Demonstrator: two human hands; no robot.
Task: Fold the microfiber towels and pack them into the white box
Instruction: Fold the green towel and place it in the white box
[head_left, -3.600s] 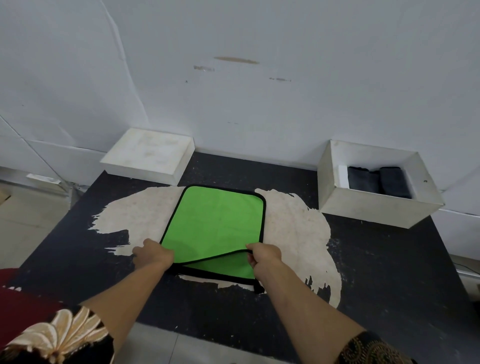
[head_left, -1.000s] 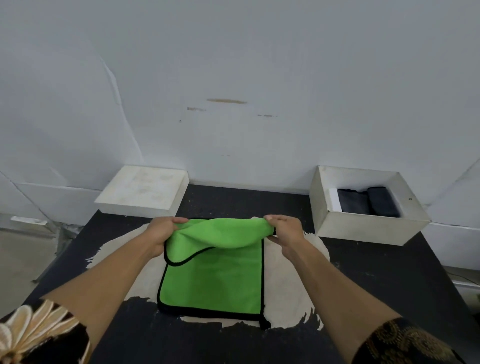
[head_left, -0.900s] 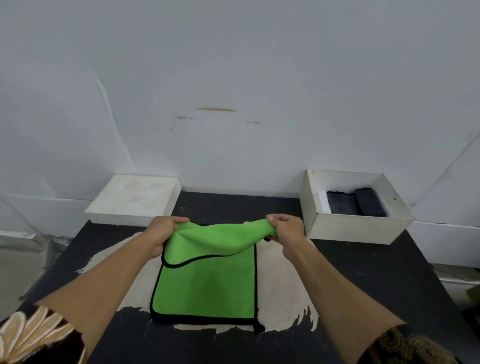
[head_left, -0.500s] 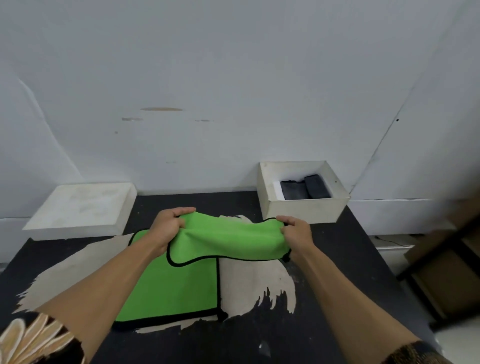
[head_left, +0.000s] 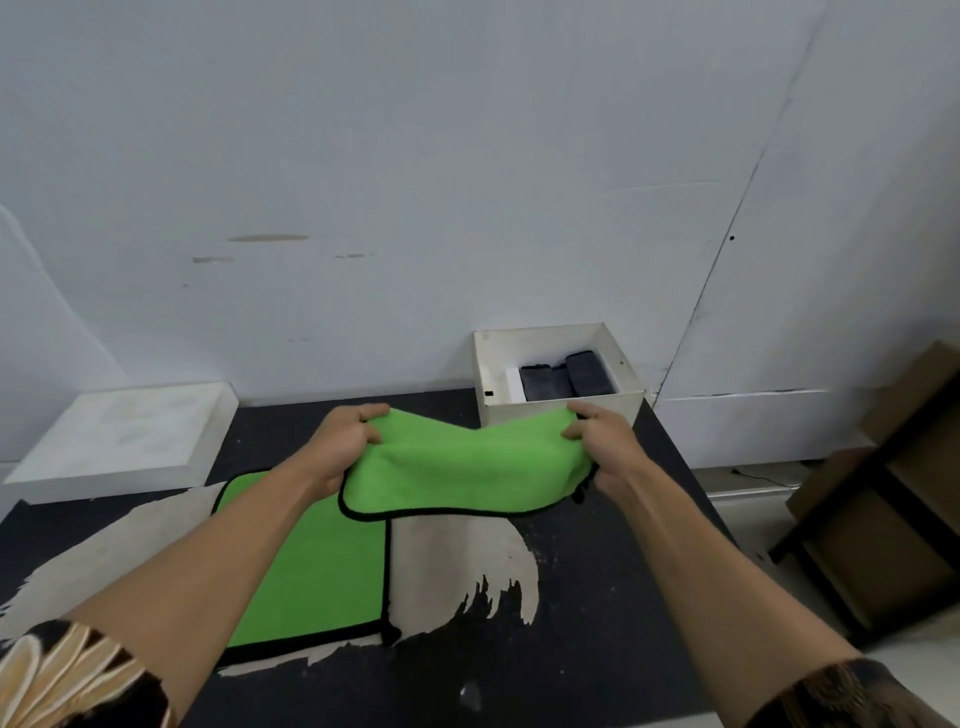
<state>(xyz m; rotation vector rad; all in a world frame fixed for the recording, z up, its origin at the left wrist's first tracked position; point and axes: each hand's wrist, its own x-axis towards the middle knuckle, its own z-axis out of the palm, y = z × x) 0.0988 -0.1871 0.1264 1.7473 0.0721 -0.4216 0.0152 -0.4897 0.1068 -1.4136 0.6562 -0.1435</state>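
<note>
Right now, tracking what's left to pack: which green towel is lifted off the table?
The upper green towel, gripped by the left hand and right hand; the flat green towel lies on the table.

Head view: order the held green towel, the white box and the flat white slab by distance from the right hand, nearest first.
1. Held green towel: its right end is in the grip of the right hand.
2. White box: just behind that hand, against the wall.
3. Flat white slab: far left of the table, beyond the left hand.
</note>
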